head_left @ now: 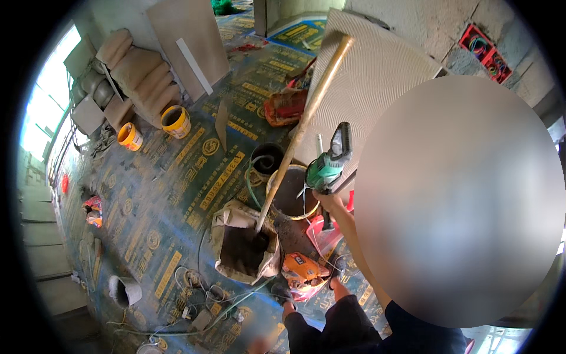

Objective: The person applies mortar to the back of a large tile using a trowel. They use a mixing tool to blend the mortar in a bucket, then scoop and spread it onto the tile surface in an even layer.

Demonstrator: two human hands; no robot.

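Over the dark-green, yellow-printed floor sheeting (188, 203), a co-worker's hand (326, 200) grips a green-and-black power tool (323, 171); the wearer's hands' state cannot be told.

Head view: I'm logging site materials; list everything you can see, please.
Power tool: one, green-black, centre
Large bucket: one, pale-rimmed, below power tool
Second bucket: one, black, beside large bucket
Paper bag: one, brown, lower centre
Pole: one, tan, leaning from paper bag
Small pails: two, yellow, upper left
Sacks: several, brown, upper left
Board: one, brown, top left
Ridged slab: one, grey, top centre
Wall boxes: two, red, upper right
Bright bags: about three, orange or red, scattered
Tray: one, red, below power tool
Tipped pail: one, grey, lower left
Cables and hoses: several, grey and green, lower left
Floor sheeting: count unclear, dark green, throughout
Co-worker: one, dark clothes, right
Co-worker's grip: one, on power tool
Own grip: left and right, none identifiable
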